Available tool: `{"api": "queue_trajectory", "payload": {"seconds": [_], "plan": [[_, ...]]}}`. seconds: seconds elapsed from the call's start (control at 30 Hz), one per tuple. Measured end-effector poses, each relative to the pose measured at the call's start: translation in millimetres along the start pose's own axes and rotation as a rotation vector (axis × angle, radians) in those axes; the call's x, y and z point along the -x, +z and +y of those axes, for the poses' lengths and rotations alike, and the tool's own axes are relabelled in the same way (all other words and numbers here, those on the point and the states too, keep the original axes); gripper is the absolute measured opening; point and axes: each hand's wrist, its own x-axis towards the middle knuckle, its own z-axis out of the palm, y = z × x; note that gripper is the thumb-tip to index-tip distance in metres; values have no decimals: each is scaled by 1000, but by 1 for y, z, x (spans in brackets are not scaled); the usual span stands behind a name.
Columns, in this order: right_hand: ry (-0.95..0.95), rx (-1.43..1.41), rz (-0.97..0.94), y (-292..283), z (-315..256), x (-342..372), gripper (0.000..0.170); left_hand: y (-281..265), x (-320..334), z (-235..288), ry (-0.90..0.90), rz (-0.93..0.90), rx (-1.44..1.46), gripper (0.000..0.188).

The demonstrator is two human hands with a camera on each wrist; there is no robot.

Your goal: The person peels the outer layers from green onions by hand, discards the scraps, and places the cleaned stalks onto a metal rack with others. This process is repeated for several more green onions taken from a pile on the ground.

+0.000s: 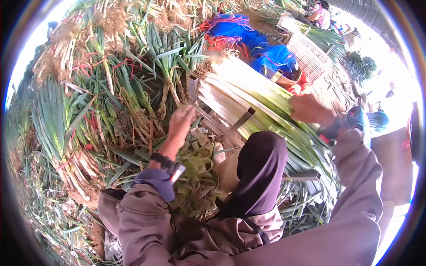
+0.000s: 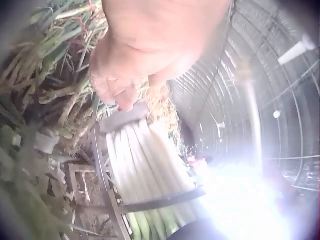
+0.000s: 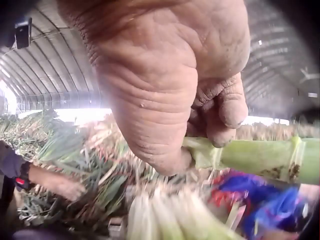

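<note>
White-stemmed leeks lie side by side in a metal frame, roots toward the upper left; the left wrist view shows their stems between the frame's bars. My left hand is at the frame's root end, fingers loosely bent and nothing seen in them; in the left wrist view this hand is just above an end plate, contact unclear. Over the leaf side is my right hand. The right wrist view shows the right hand pinching a green leek stalk between thumb and fingers.
Bundled leeks with red ties are heaped on the left. Loose leaves lie between the legs. Blue netting and a pale crate are beyond the frame. A person sits farther back.
</note>
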Motion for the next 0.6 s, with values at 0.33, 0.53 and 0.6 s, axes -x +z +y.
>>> {"api": "queue_trajectory", "payload": {"seconds": [0.33, 0.53, 0.6], "plan": [[-46, -214, 201, 34, -23, -14, 27, 104, -86, 20, 1002, 367, -527, 33], [-141, -224, 254, 61, -12, -21, 19, 137, -136, 14, 1058, 313, -778, 15], [52, -291, 191, 49, -24, -21, 19, 143, -145, 11, 1065, 353, -780, 14]]}}
